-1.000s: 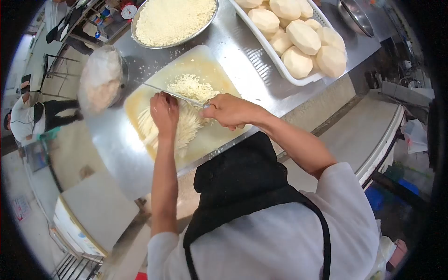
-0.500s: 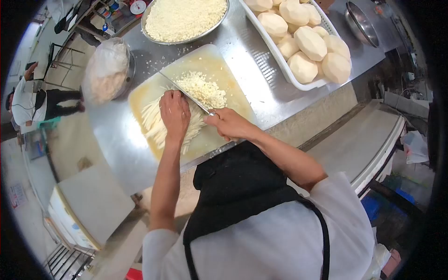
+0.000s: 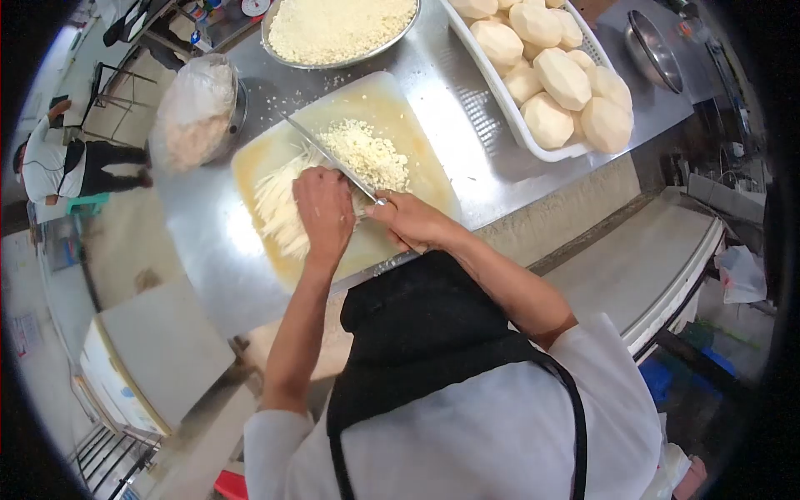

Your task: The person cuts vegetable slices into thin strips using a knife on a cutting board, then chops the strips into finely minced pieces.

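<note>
My right hand [image 3: 412,221] grips the handle of a kitchen knife [image 3: 337,160], whose blade slants up and left across the cutting board [image 3: 427,154]. Beside the blade, my left hand [image 3: 325,212] presses down with curled fingers on a bunch of thin pale vegetable strips [image 3: 279,204]. On the blade's other side lies a heap of small diced pieces [image 3: 367,154] of the same pale colour. The knuckles of the left hand are close to the blade; whether they touch it I cannot tell.
Behind the board stands a wide metal bowl [image 3: 333,66] heaped with diced pieces. A white plastic basket [image 3: 500,104] holds several peeled root vegetables [image 3: 562,79]. Left is a container with a plastic bag [image 3: 196,100]. A metal bowl [image 3: 654,52] is far right. Another person [image 3: 58,162] stands left.
My left hand has shifted slightly right along the strips, and its fingers sit closer together. The knife stays in my right hand at nearly the same slant. The whole view has shifted a little.
</note>
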Motion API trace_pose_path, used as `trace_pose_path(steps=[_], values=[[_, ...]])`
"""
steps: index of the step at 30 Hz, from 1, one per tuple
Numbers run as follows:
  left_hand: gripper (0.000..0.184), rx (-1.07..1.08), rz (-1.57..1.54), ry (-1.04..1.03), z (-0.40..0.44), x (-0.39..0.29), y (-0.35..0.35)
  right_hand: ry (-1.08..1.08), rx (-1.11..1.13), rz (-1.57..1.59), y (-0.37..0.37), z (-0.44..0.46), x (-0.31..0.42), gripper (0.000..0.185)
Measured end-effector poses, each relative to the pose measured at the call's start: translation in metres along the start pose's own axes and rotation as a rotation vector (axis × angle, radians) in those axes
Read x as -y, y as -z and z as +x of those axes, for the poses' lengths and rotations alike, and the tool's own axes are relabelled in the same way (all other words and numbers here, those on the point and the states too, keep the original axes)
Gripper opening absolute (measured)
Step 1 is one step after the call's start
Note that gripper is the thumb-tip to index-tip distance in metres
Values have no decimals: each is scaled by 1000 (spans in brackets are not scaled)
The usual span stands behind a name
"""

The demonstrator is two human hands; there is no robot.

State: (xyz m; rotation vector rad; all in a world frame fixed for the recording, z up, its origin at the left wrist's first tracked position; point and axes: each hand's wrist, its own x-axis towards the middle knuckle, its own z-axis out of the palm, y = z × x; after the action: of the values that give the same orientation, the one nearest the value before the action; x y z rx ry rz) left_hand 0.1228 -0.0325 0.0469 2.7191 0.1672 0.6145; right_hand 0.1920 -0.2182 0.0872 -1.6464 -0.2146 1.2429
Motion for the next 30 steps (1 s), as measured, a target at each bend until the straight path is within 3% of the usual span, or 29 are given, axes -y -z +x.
trace_pose_path(steps=[2,4,8,12,14,18,21,24,30], values=[[18,52,84,12,-10,-3,-5,-73,32,25,-2,-12,12,50],[22,83,173,40,-9,-6,-8,-129,29,-15,-5,-38,26,70],[28,102,183,41,-10,-2,-13,5,-39,139,-33,-47,-3,65],[29,97,189,27,-7,-4,-9,-109,-2,177,-20,-23,-1,67],[29,103,191,27,-10,-4,-10,-123,-29,141,-23,-55,18,51],[28,137,204,32,-8,-5,-9,-30,-64,186,-41,-41,-12,41],[27,119,186,29,-8,-5,-7,-111,-34,141,-25,-27,-1,39],[26,87,194,19,-10,-3,-13,-2,-56,231,-46,-62,-2,48],[26,99,150,23,-9,-6,-6,-70,-69,231,-42,-31,-4,40]])
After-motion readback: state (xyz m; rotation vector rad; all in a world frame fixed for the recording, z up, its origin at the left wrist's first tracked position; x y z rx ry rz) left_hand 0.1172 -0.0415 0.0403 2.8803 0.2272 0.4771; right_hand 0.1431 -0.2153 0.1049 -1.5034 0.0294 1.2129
